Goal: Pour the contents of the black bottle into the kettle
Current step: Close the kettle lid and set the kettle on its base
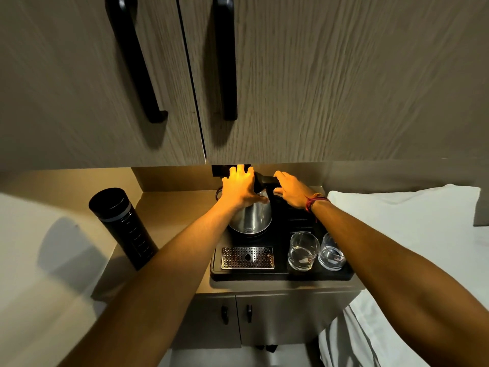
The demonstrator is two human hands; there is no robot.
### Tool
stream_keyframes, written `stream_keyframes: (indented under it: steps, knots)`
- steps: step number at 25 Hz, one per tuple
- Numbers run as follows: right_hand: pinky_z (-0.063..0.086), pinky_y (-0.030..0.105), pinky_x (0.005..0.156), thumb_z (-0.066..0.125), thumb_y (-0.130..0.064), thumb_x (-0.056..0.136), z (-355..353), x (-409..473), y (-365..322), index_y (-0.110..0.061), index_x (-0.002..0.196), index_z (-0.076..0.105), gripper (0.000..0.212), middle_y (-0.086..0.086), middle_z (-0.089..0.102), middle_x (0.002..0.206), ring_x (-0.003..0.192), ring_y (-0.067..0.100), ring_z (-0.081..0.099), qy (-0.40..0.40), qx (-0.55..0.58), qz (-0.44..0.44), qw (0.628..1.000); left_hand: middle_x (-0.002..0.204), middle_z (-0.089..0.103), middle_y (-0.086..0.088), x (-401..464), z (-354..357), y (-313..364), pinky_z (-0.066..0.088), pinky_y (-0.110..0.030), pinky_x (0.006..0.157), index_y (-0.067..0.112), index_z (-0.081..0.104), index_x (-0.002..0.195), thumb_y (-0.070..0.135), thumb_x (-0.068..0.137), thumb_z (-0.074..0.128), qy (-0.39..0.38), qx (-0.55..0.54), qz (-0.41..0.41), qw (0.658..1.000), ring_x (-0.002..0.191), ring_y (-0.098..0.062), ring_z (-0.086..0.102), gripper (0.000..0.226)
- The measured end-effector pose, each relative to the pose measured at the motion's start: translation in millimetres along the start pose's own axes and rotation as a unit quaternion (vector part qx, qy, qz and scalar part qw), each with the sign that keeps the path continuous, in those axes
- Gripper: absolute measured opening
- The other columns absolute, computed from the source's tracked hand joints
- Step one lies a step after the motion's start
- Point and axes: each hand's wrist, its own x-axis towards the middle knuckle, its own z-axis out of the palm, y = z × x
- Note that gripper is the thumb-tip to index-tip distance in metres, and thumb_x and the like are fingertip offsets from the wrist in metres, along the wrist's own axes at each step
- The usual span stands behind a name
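A steel kettle [252,218] with a black top and handle stands at the back of a black tray [280,275] on a small counter. My left hand [239,188] lies spread over the kettle's lid, fingers apart, thumb against the steel body. My right hand [289,188] holds the top of the black kettle handle. The lid is hidden under my left hand. The black bottle [124,227], a tall dark cylinder with its cap on, stands upright on the counter at the left, apart from both hands.
Two clear glasses [303,251] [330,252] sit at the tray's front right, and a perforated metal drip grate [247,257] at its front left. Cupboard doors with black handles [225,56] hang low overhead. White bedding [412,223] lies to the right.
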Motion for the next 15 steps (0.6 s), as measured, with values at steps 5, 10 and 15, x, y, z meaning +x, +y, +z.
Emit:
stream_keyframes:
  steps: [5,10,15]
  knots:
    - [0.045,0.041,0.099,0.049,-0.017,0.096,14,-3,-5,-0.007,0.145,0.028,0.055,0.015,0.037,0.149,0.133,0.032,0.043,0.05,-0.004,0.036,0.998,0.137,0.046,-0.014,-6,3,-12,0.044,-0.055,0.098,0.007,0.032,0.146,0.074,0.066,0.072,0.015,-0.009,0.017,1.0,0.127,-0.034,0.043,0.112]
    - [0.002,0.041,0.125,0.054,-0.005,0.083,28,-17,-5,-0.004,0.155,-0.007,0.095,0.014,-0.017,0.163,0.152,0.03,-0.012,0.058,-0.008,0.078,0.995,0.165,0.013,-0.01,-26,13,-26,0.014,-0.063,0.118,0.008,0.009,0.156,0.082,0.08,0.044,0.03,0.019,0.023,0.999,0.151,-0.027,0.011,0.112]
    - [0.006,0.048,0.125,0.062,-0.012,0.076,19,-15,-10,-0.001,0.155,0.0,0.101,0.019,-0.009,0.164,0.152,0.035,-0.008,0.056,-0.154,0.042,0.986,0.165,-0.012,-0.007,-23,10,-20,-0.004,-0.064,0.117,0.011,-0.005,0.157,0.084,0.082,0.03,-0.039,0.084,-0.015,0.996,0.152,-0.023,-0.013,0.111]
